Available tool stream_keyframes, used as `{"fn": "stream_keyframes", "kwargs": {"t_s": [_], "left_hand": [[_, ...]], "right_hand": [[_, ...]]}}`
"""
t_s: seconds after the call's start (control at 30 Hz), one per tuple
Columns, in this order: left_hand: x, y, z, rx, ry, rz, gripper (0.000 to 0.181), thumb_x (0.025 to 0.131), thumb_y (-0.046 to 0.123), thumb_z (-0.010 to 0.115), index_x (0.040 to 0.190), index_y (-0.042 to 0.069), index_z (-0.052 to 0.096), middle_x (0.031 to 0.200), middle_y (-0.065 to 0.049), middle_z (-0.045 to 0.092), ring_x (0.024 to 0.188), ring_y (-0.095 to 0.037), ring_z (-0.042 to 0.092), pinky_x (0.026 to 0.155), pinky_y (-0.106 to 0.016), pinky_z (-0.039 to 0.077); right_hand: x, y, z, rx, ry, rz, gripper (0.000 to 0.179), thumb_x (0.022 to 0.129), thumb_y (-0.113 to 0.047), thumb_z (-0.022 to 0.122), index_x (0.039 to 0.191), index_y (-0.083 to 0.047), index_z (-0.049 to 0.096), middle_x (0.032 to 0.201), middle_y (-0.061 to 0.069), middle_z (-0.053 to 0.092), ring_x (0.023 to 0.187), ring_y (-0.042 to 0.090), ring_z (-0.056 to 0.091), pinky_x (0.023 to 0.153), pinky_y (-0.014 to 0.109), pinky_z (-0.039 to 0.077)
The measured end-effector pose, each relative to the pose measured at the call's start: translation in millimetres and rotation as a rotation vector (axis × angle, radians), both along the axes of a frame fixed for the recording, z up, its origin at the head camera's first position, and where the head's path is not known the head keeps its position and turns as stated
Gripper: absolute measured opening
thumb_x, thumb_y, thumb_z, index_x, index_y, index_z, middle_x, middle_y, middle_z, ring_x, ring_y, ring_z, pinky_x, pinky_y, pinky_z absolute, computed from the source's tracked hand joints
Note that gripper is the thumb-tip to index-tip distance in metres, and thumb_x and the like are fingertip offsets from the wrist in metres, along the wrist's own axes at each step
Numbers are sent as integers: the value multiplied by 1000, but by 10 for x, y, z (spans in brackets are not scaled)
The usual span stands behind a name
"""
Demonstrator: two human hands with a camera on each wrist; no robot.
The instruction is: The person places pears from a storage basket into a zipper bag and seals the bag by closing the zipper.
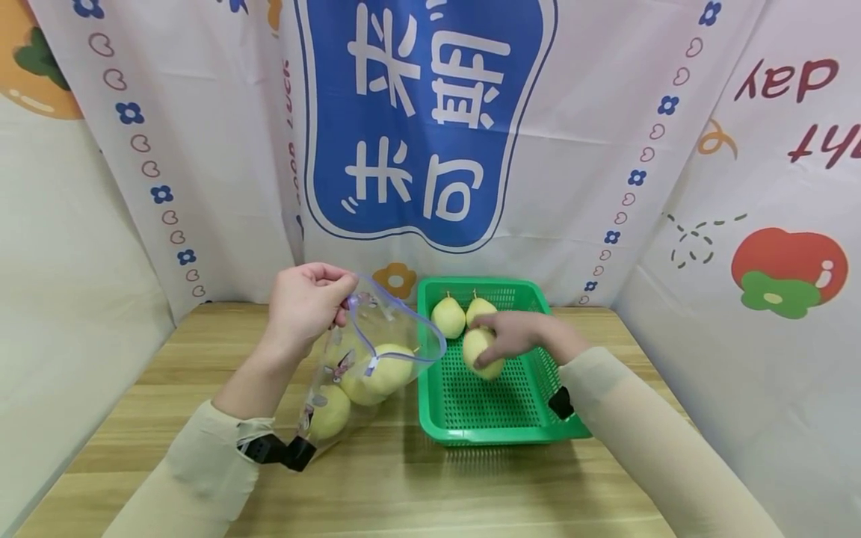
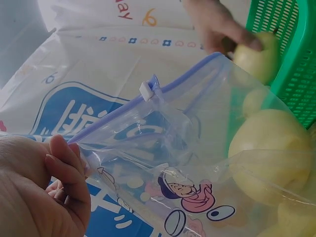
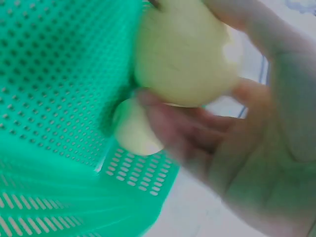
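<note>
My left hand (image 1: 311, 302) pinches the upper edge of a clear zip bag (image 2: 148, 168) with a purple rim, a white slider and cartoon prints. Several yellow-green pears (image 1: 329, 412) bulge inside the lower part of the bag, which leans on the table. The bag's mouth gapes toward the basket. Over the green basket (image 1: 498, 435), my right hand (image 1: 521, 332) grips a pear (image 3: 185, 54) with the thumb on one side and fingers on the other. Behind it, two pears lie at the far end of the basket, one of them (image 1: 448, 317) at the left corner.
A wooden table (image 1: 363, 493) carries the bag and basket. Printed cloth (image 1: 592, 112) hangs behind and along the sides, close past the basket's far edge. Dark straps with camera mounts (image 1: 272, 450) sit at the wrists.
</note>
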State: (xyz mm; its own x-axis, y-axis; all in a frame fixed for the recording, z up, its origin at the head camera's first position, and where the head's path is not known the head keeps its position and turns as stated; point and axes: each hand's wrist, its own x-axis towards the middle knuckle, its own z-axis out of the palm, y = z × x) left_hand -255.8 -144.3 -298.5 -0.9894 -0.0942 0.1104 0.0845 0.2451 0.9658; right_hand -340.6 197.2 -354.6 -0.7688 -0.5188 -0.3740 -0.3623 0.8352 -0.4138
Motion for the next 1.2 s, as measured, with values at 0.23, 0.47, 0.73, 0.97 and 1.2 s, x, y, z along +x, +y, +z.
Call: {"fn": "stream_keyframes", "kwargs": {"t_s": [0.23, 0.47, 0.73, 0.97, 1.2], "left_hand": [[-4, 18, -7, -5, 2, -6, 27, 105, 16, 69, 118, -7, 74, 66, 5, 69, 50, -7, 61, 47, -19, 51], [0, 13, 11, -6, 4, -8, 25, 105, 16, 69, 117, -6, 74, 66, 6, 69, 50, -7, 61, 47, -20, 51], [-24, 21, 3, -7, 14, 0, 24, 104, 16, 70, 114, -5, 75, 65, 6, 68, 49, -6, 60, 46, -20, 50], [-21, 10, -5, 12, 8, 3, 25, 104, 17, 71, 114, -6, 75, 64, 6, 68, 48, -6, 59, 48, -19, 52], [-45, -31, -16, 44, 26, 24, 27, 104, 15, 72, 116, -10, 73, 63, 8, 67, 47, -4, 59, 47, -19, 53]], "right_hand": [[42, -164, 179, -397, 306, -20, 68, 93, -33, 85, 153, -19, 56, 140, 12, 60, 113, 29, 63, 89, 41, 60], [223, -441, 333, -705, 397, 0, 73, 91, -20, 89, 150, -13, 47, 146, 14, 55, 103, 31, 70, 86, 47, 66], [406, -755, 418, -752, 525, 145, 70, 87, -24, 94, 144, -17, 55, 129, 6, 64, 83, 27, 62, 67, 37, 56], [504, -1009, 323, -696, 447, 256, 73, 91, -16, 92, 153, -12, 55, 145, 13, 53, 103, 23, 68, 88, 33, 68], [474, -1056, 310, -791, 338, 142, 57, 102, 1, 75, 153, 0, 49, 153, 19, 54, 124, 29, 76, 102, 27, 64]]}}
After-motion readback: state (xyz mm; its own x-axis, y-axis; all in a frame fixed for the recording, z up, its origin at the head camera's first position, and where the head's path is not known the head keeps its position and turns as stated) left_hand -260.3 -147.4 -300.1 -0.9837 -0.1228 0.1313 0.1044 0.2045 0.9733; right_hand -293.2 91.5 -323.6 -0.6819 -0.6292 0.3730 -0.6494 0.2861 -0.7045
